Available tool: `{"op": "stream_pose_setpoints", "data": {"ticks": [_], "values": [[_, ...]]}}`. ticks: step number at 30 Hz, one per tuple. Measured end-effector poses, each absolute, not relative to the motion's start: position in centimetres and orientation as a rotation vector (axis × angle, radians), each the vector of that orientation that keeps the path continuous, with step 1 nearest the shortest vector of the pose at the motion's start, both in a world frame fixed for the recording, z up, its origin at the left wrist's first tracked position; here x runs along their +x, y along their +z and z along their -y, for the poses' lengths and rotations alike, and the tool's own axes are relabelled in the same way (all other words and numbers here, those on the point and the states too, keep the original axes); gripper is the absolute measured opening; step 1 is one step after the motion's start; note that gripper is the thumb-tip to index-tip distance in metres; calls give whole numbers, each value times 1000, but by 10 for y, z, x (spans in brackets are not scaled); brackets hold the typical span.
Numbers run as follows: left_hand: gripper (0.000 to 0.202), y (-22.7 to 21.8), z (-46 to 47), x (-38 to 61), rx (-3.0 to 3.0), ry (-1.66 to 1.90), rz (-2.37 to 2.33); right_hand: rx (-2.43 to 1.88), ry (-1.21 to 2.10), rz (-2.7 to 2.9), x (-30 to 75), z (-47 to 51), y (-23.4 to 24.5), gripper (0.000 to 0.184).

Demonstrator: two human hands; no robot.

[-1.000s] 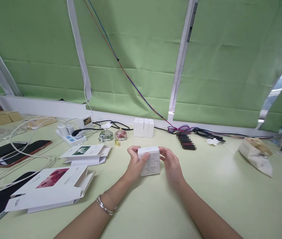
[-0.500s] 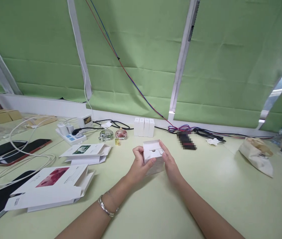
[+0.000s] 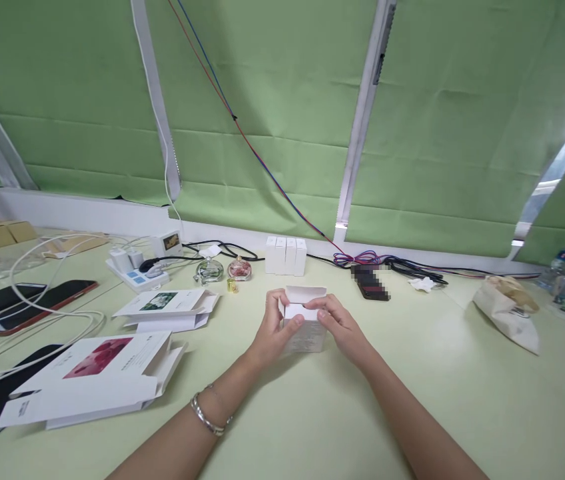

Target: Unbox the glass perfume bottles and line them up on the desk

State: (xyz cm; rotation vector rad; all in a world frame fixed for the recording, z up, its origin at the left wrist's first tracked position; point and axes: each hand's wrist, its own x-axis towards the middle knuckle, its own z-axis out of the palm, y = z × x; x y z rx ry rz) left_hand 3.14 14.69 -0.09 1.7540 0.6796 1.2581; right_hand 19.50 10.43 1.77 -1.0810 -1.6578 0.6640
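A small white cardboard box (image 3: 305, 337) stands on the table between my hands, its lid flap (image 3: 305, 292) raised at the far side. My left hand (image 3: 273, 328) is closed round the box's left side, with the thumb on the top near edge. On the right, my right hand (image 3: 341, 325) grips the top corner, its fingers bent at the opening and the thumb on the near face. What lies inside the box is hidden. Beyond it several slim white boxes (image 3: 285, 256) stand in a row.
Flattened printed cartons (image 3: 97, 380) lie at left, near phones (image 3: 37, 303) and a white cable (image 3: 55, 300). Two glass bottles (image 3: 209, 269) and a small gold piece (image 3: 232, 286) sit farther back. A power strip (image 3: 137, 272), black cables (image 3: 407, 267) and a cloth bag (image 3: 505, 313) are also around.
My right hand's fingers have moved from the box's right side onto its top opening. The box now sits more squarely toward me. My left hand keeps its grip. The view has shifted slightly.
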Motion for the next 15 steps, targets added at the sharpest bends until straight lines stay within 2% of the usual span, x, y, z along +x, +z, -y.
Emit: {"op": "stream_pose_setpoints", "data": {"ticks": [3,9,15], "values": [[37,-1,-146,33,1609,1181,-522,-1085,644,1740,196,-103,19,34],[33,-1,-149,34,1509,1223,-622,-1125,522,1769,198,-102,18,34],[35,3,-149,33,1538,1217,-661,-1088,616,1781,199,-103,17,34]]}}
